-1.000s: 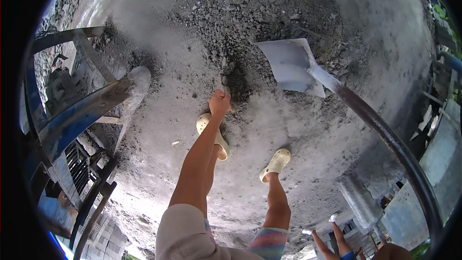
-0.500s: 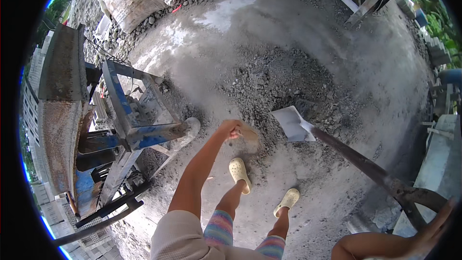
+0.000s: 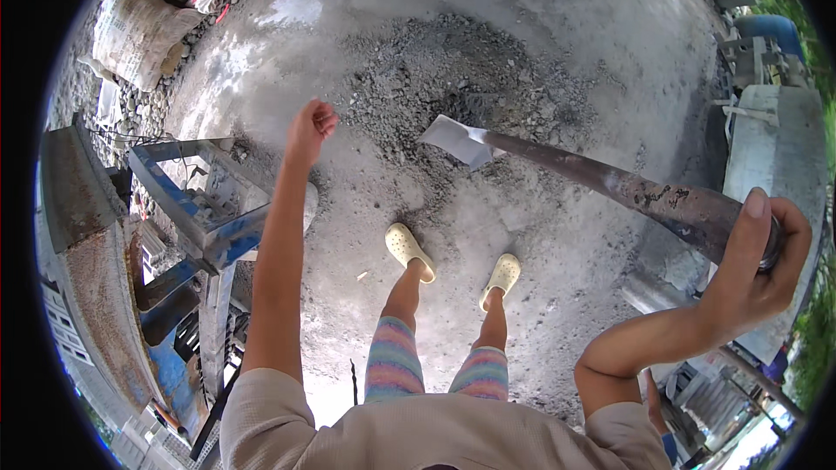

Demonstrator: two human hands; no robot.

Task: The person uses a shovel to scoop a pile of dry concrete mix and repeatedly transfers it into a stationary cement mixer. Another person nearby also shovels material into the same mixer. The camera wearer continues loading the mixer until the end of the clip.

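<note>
A shovel [image 3: 601, 176] slants across from the right, its pale metal blade [image 3: 461, 141] resting at the edge of a grey gravel heap [image 3: 475, 52]. My right hand [image 3: 751, 274] is closed around the top end of its dark, worn handle, thumb on the near side. Left of the heap, my left hand [image 3: 313, 126] hangs in the air with the fingers curled in; nothing shows in it. It is apart from the shovel.
A rusty, blue-painted metal frame machine [image 3: 205, 235] stands close on my left. A filled sack [image 3: 139, 30] lies on stones at the far left. Along the right side are a grey slab-like structure [image 3: 771, 148] and a blue drum [image 3: 771, 33]. My feet wear cream clogs [image 3: 409, 251].
My left hand has moved left and up in the picture; the brownish blur beside it is gone. My right hand now grips the handle end, and the view has shifted.
</note>
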